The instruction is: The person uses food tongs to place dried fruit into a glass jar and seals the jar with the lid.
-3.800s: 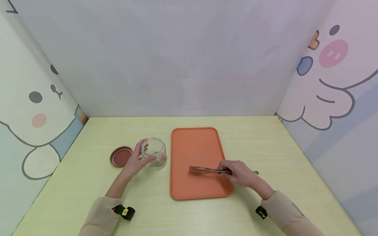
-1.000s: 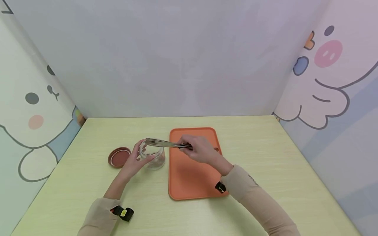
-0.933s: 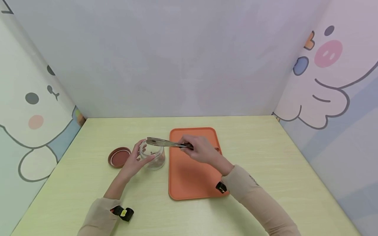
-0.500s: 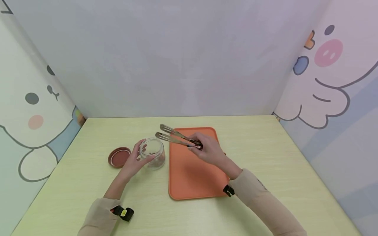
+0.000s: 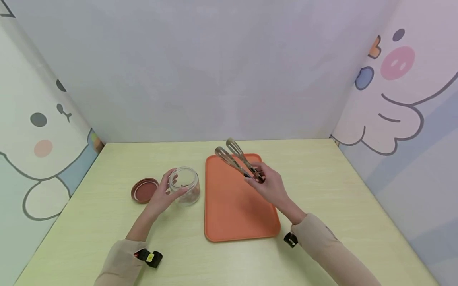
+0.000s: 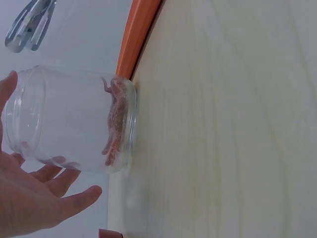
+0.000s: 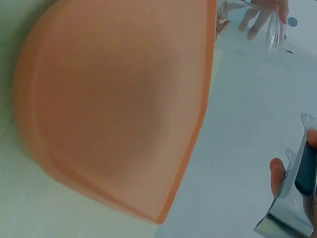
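1. The tongs (image 5: 239, 160) are lifted over the far end of the tray (image 5: 229, 214), tips apart and pointing up and away from the person.
2. The right hand (image 5: 269, 186) grips the tongs by their handle end, fingers curled round them, with the forearm reaching in from the lower right.
3. The jar (image 5: 185, 185) stands upright on the tabletop (image 5: 322, 190), just left of the tray; something brownish lies at its bottom.
4. The left hand (image 5: 162, 195) cups the jar's left side, thumb and fingers loosely bent round the glass.
5. A lid (image 5: 144, 190) lies flat on the tabletop, left of the jar.
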A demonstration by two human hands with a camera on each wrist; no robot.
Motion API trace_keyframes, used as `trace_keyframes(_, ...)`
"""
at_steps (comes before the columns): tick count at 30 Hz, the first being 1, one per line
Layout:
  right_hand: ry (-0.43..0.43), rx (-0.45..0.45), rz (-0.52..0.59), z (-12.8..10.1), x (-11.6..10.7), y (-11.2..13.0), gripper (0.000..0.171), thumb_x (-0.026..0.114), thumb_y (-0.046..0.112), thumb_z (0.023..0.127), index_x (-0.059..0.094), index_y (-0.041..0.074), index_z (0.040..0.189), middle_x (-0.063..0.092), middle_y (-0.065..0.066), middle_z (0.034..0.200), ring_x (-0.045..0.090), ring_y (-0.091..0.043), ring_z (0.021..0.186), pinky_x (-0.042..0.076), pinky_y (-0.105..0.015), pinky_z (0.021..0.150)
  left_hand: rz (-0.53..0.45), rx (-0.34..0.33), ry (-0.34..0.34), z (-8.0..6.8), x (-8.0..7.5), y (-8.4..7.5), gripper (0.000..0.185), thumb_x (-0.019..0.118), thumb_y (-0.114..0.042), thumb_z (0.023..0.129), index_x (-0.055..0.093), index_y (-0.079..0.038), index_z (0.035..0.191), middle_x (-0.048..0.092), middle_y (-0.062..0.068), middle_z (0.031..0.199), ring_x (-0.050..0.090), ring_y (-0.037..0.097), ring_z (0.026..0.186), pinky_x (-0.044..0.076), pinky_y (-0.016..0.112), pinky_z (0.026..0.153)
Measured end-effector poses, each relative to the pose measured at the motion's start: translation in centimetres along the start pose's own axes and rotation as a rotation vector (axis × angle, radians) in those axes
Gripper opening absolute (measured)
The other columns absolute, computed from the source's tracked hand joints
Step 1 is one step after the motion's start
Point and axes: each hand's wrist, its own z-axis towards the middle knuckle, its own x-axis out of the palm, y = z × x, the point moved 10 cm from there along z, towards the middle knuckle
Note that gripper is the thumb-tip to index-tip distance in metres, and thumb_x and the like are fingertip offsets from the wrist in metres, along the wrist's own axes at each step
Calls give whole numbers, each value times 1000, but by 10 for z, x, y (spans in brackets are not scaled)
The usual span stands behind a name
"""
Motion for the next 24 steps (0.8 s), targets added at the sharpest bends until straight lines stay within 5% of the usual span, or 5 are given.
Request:
trace_keyframes(13, -124, 222, 26, -24, -26, -34, 45, 71, 28, 75, 55, 10, 113, 59, -3, 85, 56, -12, 74, 49, -29, 59, -20, 23, -1, 0, 0, -2, 78, 64, -34, 80, 15, -19, 139, 25, 19, 138, 22, 37, 124, 18, 57, 96)
trace_keyframes(24, -209, 299, 45, -45, -50, -54, 45, 71, 28, 75, 55, 13, 114, 58, -3, 92, 57, -15, 73, 47, -22, 58, -14, 16, -4, 0, 0, -2, 78, 64, -35, 80, 15, -20, 139, 26, 17, 138, 22, 35, 124, 18, 56, 96)
